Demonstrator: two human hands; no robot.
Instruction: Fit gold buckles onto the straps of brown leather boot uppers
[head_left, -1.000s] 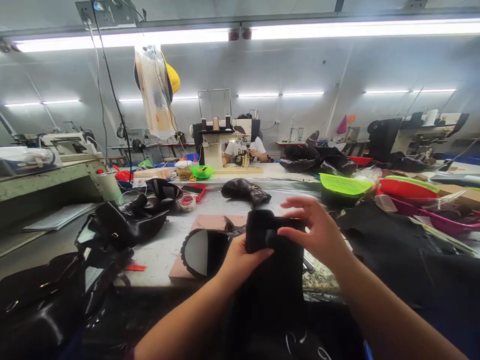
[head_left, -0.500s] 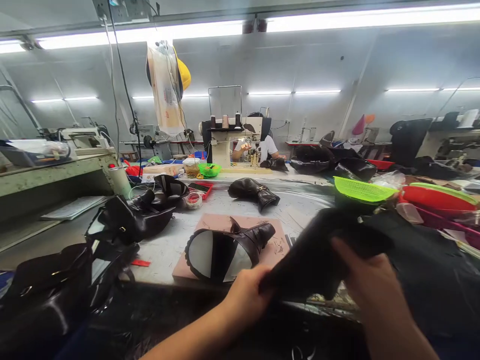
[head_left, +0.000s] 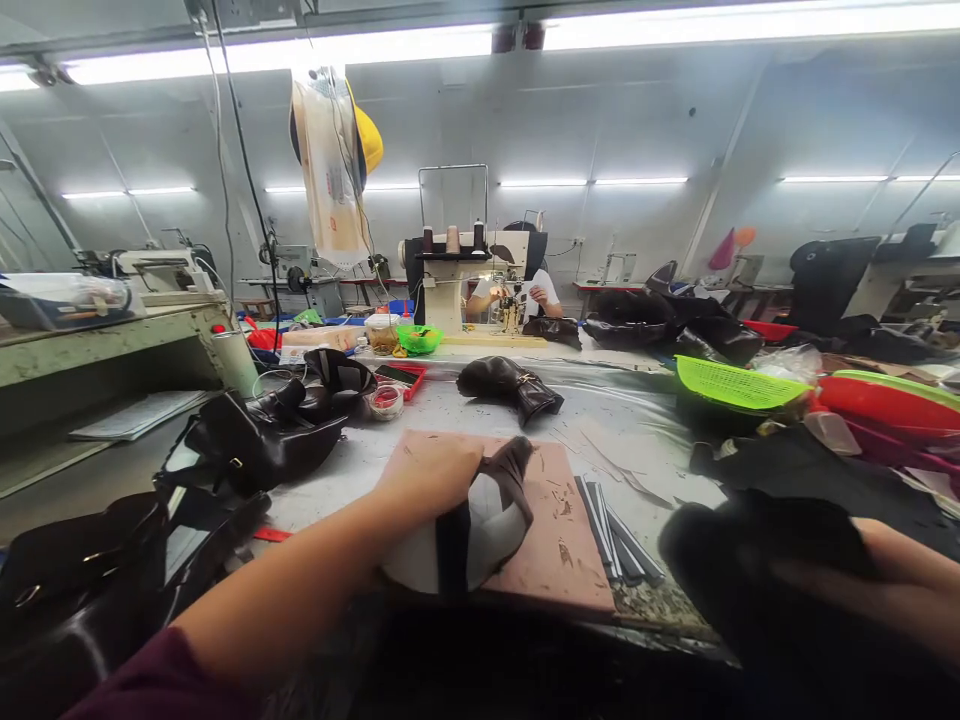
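Note:
On the pink board [head_left: 555,560], my left hand [head_left: 435,478] is closed on a dark leather boot upper [head_left: 517,490]. The upper's wide opening faces me and shows a pale lining with a black strip. Off to the right, my right hand [head_left: 877,580] grips a soft black piece [head_left: 757,560], smeared by motion, its thumb side partly hidden. Narrow black and white strips [head_left: 615,535] lie beside the board. Another dark boot upper [head_left: 510,388] rests on the table behind the board.
More dark boot uppers [head_left: 262,440] are piled at the left. A lime green basket [head_left: 739,385] and a red basket [head_left: 885,405] stand at the right. Across the table, a person [head_left: 544,295] sits behind a sewing machine [head_left: 450,300]. A bag [head_left: 330,180] hangs overhead.
My left hand has let go of the black piece and moved left onto the boot upper on the board, which now stands more upright. My right hand has carried the black piece rightward.

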